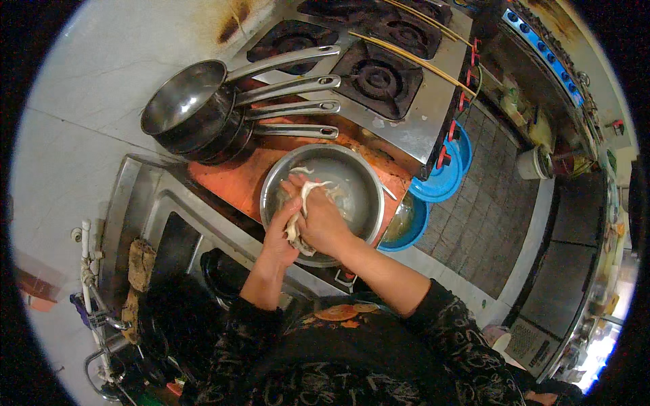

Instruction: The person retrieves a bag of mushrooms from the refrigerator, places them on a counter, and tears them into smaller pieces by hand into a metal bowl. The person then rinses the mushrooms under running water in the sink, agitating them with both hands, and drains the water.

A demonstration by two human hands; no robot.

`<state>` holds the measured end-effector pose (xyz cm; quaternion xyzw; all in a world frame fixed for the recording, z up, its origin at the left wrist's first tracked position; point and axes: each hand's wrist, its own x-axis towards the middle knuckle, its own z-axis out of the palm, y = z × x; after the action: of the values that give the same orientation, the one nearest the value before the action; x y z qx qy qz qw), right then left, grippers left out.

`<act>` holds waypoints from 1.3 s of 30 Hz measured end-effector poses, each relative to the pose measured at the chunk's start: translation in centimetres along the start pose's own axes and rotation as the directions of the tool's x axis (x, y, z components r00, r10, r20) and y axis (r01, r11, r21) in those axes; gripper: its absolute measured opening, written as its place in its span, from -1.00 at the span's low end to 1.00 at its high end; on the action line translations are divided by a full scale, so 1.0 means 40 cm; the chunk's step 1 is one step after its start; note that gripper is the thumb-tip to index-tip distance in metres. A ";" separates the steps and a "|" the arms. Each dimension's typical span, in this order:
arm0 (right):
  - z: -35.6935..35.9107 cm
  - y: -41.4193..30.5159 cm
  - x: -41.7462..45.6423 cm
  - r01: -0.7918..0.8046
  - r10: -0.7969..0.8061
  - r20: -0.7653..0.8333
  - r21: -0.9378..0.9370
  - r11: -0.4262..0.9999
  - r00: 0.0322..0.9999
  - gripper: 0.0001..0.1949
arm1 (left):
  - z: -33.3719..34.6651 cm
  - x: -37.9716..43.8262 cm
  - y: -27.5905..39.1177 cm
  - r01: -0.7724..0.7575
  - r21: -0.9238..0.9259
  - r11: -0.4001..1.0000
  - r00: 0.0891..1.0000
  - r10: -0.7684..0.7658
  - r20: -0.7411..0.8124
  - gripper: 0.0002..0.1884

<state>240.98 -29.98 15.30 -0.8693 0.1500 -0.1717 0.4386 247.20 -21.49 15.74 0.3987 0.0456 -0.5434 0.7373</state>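
A wide steel bowl (pixel 376 215) with water in it stands before me. Over its near left side, both hands are pressed together around a clump of pale torn strips (pixel 293 231), which look like oyster mushrooms. My left hand (pixel 281 228) cups the clump from the left, its fingers partly behind the other hand. My right hand (pixel 327 218) closes over it from the right. Strips stick out between the hands and below them. A few more pale bits lie in the bowl beyond my fingers.
Stacked saucepans (pixel 188 96) stand behind left, handles pointing right. The gas stove (pixel 378 78) carries long wooden sticks (pixel 421 60). A steel sink (pixel 157 203) with a black pan (pixel 218 274) lies at near left. Blue tubs (pixel 439 177) sit lower, right of the orange board (pixel 228 180).
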 end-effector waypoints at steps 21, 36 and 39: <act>-0.034 -0.007 0.021 -0.060 0.095 0.239 -0.148 0.987 0.966 -0.46 | -0.007 0.016 0.004 0.048 -0.085 0.995 0.997 -0.043 0.059 -0.56; -0.045 0.032 0.007 -0.095 0.074 0.073 0.345 0.934 0.995 -0.48 | -0.088 -0.029 -0.006 -0.250 0.094 0.964 0.954 0.229 0.193 -0.67; -0.090 0.114 0.015 -0.312 0.284 0.132 0.442 0.841 0.950 -0.59 | -0.077 -0.009 0.014 -0.143 -0.027 0.989 0.988 0.141 -0.066 -0.73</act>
<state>239.47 -35.40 13.70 -0.7120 0.2252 -0.1053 0.6567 248.65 -19.20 14.16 0.4062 0.0494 -0.4758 0.7786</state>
